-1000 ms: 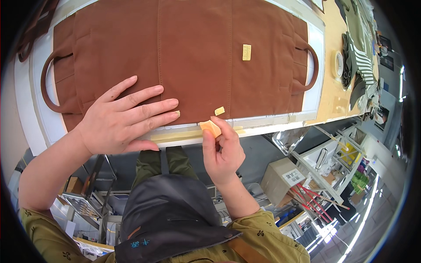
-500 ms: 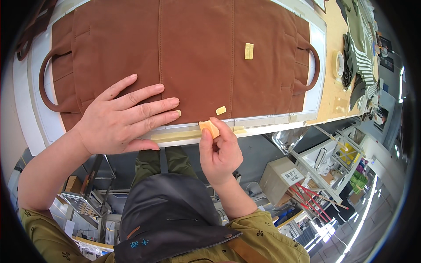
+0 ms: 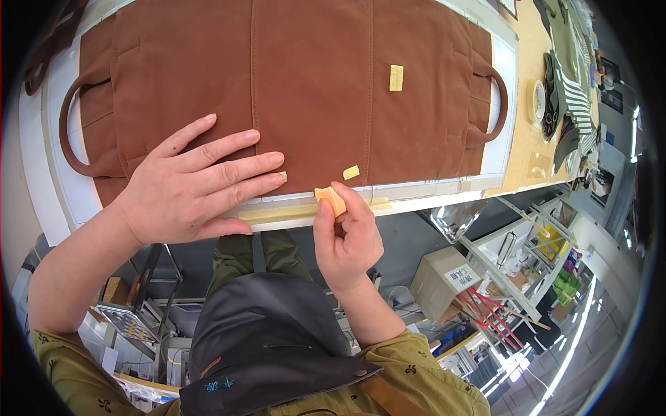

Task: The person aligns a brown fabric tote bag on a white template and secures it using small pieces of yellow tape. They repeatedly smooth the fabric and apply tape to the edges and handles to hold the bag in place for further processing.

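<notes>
A brown leather bag piece [image 3: 312, 90] lies flat across the work table, with stitched seams and a looped handle at each end. My left hand [image 3: 191, 180] rests palm down on its near left part, fingers spread. Close to the near edge, my right hand [image 3: 350, 243] pinches a small, flat orange piece of tailor's chalk [image 3: 331, 200] between thumb and forefinger. Bits of yellow masking tape [image 3: 396, 78] are stuck on the leather, one small tape piece [image 3: 352, 172] just above the right hand. Another bit of tape shows by the left fingertips.
White board [image 3: 504, 104] extends under the leather. On the right of the table are a tape roll [image 3: 535, 101], black scissors [image 3: 551, 104] and striped cloth [image 3: 577, 104]. Below stand a grey box [image 3: 444, 274] and a metal rack [image 3: 501, 298] with red rods.
</notes>
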Action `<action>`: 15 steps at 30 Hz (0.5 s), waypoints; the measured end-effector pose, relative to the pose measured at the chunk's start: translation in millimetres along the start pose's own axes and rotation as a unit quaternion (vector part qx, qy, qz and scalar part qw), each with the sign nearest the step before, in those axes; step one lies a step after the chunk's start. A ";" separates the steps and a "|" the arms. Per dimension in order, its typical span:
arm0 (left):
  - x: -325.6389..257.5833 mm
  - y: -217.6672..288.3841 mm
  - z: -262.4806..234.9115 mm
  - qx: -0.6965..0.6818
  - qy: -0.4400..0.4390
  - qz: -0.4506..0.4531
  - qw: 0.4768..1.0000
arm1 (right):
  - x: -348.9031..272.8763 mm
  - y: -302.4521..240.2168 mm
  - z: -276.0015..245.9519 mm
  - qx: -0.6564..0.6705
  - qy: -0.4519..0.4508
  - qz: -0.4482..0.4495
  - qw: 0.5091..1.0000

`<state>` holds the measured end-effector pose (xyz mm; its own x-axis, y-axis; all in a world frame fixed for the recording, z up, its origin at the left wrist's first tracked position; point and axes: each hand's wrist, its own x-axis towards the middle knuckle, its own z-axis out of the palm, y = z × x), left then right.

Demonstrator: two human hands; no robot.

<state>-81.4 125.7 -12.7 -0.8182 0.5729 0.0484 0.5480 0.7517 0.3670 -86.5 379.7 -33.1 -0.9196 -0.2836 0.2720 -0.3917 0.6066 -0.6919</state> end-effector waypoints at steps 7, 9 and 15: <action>0.5 0.6 -0.8 -0.004 0.000 -0.001 1.000 | -7.3 4.8 -1.2 0.023 0.007 -0.001 1.000; -0.1 0.8 -0.3 -0.004 0.000 -0.003 1.000 | -8.5 5.3 -0.6 0.022 0.012 0.001 1.000; 0.2 -0.1 1.1 -0.005 0.003 0.000 1.000 | -6.0 4.6 0.1 0.007 0.007 -0.001 1.000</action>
<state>-81.4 126.1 -13.8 -0.8199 0.5700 0.0542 0.5454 0.7486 0.3771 -82.7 384.2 -37.9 -0.9189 -0.2746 0.2833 -0.3938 0.5953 -0.7004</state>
